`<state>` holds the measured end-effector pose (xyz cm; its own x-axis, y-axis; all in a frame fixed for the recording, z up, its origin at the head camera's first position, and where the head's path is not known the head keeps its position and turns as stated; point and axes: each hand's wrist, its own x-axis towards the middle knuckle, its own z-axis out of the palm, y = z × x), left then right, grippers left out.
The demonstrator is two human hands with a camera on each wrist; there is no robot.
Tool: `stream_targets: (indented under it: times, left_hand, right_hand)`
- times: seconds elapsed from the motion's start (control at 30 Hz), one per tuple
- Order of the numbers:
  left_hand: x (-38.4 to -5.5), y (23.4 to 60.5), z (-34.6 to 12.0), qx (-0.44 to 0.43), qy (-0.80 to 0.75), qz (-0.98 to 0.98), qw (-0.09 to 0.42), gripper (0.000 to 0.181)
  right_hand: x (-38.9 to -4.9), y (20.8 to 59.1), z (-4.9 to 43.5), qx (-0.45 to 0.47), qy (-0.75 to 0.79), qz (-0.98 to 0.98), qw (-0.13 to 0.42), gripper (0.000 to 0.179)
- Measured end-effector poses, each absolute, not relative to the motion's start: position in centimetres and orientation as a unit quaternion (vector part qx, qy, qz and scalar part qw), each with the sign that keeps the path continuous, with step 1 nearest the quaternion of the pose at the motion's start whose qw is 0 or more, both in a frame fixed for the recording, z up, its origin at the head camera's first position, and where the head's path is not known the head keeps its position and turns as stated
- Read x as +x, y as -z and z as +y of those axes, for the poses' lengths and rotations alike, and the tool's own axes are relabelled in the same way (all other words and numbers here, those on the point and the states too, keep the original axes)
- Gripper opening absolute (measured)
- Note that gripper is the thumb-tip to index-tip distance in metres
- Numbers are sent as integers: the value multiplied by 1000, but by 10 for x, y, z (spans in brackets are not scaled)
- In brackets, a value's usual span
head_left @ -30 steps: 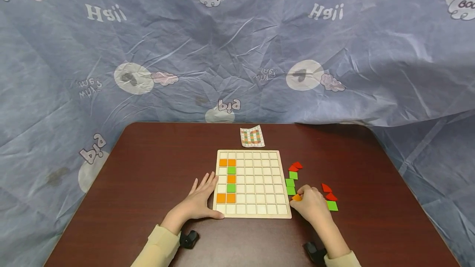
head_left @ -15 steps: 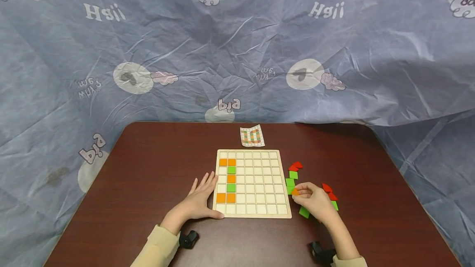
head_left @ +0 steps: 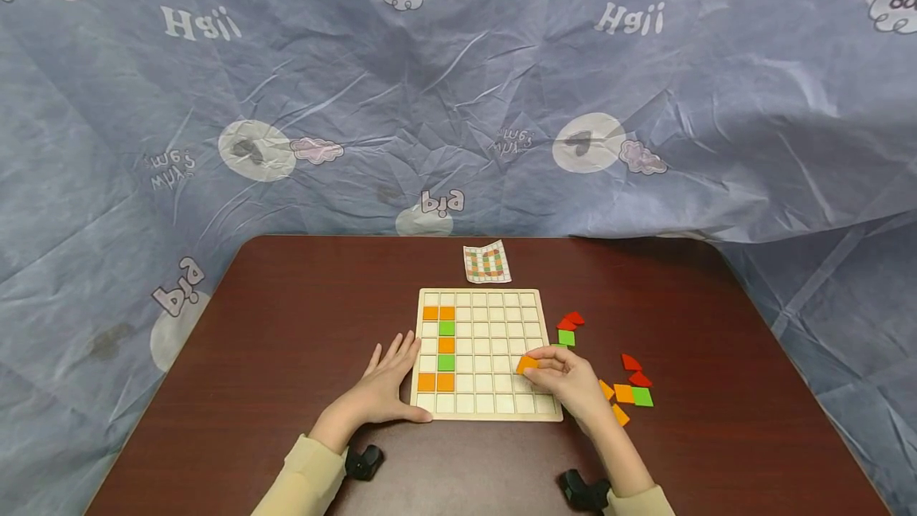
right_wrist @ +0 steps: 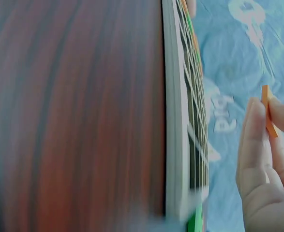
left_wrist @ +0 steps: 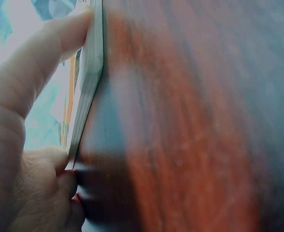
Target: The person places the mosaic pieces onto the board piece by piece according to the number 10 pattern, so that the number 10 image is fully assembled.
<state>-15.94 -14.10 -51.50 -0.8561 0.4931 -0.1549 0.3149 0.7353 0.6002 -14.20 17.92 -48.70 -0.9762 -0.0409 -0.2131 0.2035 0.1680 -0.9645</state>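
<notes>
A pale wooden grid board (head_left: 497, 326) lies on the table, with several orange and green square tiles set in its two left columns. My left hand (head_left: 381, 390) rests at the board's lower left corner, fingers spread along the left edge and thumb at the bottom edge. In the left wrist view the thumb (left_wrist: 47, 48) touches the board's edge. Above the right part of the board, my right hand (head_left: 573, 387) pinches an orange square tile (head_left: 526, 364) between thumb and fingers. The right wrist view shows this orange tile (right_wrist: 266, 107) edge-on, raised off the board.
Beyond the board lies a small patterned paper card (head_left: 487, 263). Loose pieces lie to the right: red pieces (head_left: 571, 320), a green square (head_left: 566, 338), orange tiles (head_left: 623, 394), another green square (head_left: 642, 396) and more red pieces (head_left: 630, 362). A printed cloth (head_left: 401, 102) hangs behind the table.
My right hand has picked up the orange tile from beside the board and carried it left over the board. Orange pieces behind the hand have come into view. My left hand stays put.
</notes>
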Motion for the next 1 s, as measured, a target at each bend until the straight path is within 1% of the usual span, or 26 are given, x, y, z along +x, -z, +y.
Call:
stream_targets:
  times: [0.2,0.4,0.53,0.83,1.0]
  left_hand:
    - [-160,515,-141,215,-291,919,155,121]
    - [-160,514,-140,212,-297,919,153,121]
    - [-160,514,-140,209,-298,919,153,121]
    - [-159,515,-139,207,-299,919,154,122]
    - [-160,518,-140,204,-299,919,155,122]
  right_hand:
    - [-147,492,146,23,619,780,89,23]
    - [-149,491,120,6,571,819,54,13]
    - [-151,493,108,-4,546,836,51,11]
    - [-154,499,99,-66,485,871,44,10]
    - [-155,498,98,-84,446,889,54,9]
